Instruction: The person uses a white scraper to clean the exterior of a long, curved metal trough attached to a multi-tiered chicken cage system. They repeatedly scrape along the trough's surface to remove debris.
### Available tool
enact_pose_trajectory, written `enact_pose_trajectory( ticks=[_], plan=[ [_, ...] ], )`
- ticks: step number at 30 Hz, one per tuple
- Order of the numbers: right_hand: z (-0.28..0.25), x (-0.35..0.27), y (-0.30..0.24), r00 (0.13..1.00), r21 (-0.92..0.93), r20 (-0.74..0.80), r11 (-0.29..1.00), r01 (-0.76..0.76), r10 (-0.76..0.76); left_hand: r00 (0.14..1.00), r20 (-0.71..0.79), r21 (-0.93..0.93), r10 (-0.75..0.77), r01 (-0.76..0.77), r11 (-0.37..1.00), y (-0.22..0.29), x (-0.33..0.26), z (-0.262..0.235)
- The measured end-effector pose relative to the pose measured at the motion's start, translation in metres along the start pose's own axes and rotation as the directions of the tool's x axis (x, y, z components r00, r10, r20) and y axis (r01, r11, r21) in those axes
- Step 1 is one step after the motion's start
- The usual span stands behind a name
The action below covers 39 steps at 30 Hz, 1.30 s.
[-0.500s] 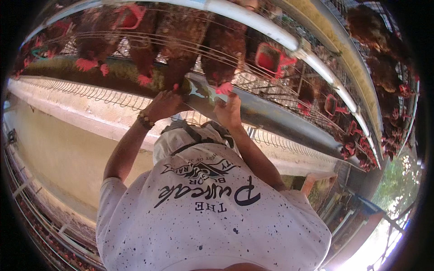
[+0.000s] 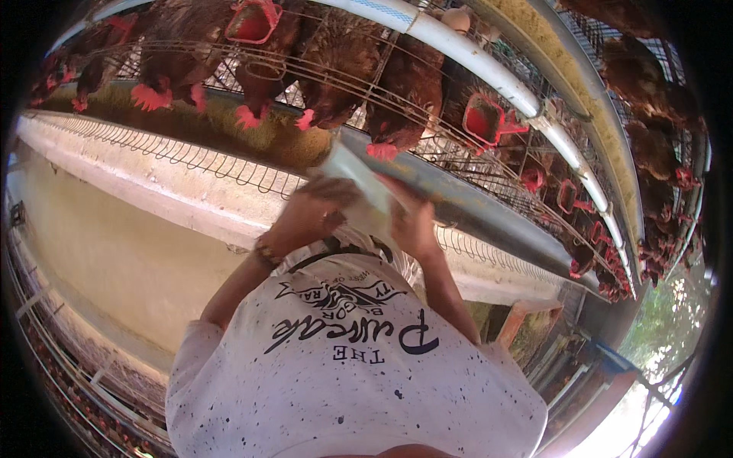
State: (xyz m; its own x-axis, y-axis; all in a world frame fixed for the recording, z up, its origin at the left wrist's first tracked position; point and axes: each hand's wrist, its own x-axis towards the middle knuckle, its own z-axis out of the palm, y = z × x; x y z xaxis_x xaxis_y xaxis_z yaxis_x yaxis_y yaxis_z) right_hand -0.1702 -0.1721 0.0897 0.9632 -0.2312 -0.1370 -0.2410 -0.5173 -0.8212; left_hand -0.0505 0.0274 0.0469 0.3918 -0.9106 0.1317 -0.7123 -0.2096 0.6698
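Between my two hands is a pale whitish-green scoop-like piece (image 2: 357, 177), smeared by motion, so its exact kind is unclear. My left hand (image 2: 311, 215), with a bracelet at the wrist, is closed at its lower left side. On its other side my right hand (image 2: 414, 230) is closed around the edge. The piece is held tilted over the front of a long feed trough (image 2: 466, 192). Yellow-brown feed (image 2: 252, 145) lies in the trough's left part, while grey surface shows to the right. Brown hens (image 2: 408, 91) lean their red combs over the trough.
Wire cages hold the hens behind the trough. A white pipe (image 2: 473, 57) runs above, with red drinker cups (image 2: 482, 120) near it. A wire-loop rail (image 2: 191, 162) edges the pale ledge (image 2: 153, 187) below. An egg (image 2: 456, 20) rests near the upper pipe.
Both hands have come back from the trough toward my body, lifting the pale piece out of it. The cages and hens appear shifted slightly right in view.
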Motion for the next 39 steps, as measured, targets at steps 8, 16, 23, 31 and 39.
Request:
enact_pose_trajectory(
  ticks=[8,16,23,31,39],
  plan=[
    [-0.105,-0.061,0.049,0.972,-0.173,-0.178,0.967,-0.185,0.154,0.948,0.194,-0.231,0.251,-0.205,0.951,0.04,0.085,0.132],
    [-0.052,-0.008,0.095,0.995,0.073,-0.096,0.997,-0.026,0.033,0.978,0.181,-0.015,-0.106,0.111,0.994,0.024,0.081,0.095],
    [0.017,0.059,0.04,0.991,0.11,0.107,0.992,0.064,-0.076,0.968,0.133,0.298,-0.211,0.164,0.94,-0.018,0.031,0.05],
    [0.052,0.089,0.003,0.982,-0.161,-0.031,0.971,0.178,-0.185,0.996,0.08,0.112,-0.038,0.029,0.993,-0.065,0.023,0.009],
    [0.135,0.139,-0.075,0.986,-0.108,-0.148,0.992,0.062,-0.078,0.968,0.252,-0.094,0.01,0.014,0.995,-0.151,-0.012,-0.068]
  ],
)
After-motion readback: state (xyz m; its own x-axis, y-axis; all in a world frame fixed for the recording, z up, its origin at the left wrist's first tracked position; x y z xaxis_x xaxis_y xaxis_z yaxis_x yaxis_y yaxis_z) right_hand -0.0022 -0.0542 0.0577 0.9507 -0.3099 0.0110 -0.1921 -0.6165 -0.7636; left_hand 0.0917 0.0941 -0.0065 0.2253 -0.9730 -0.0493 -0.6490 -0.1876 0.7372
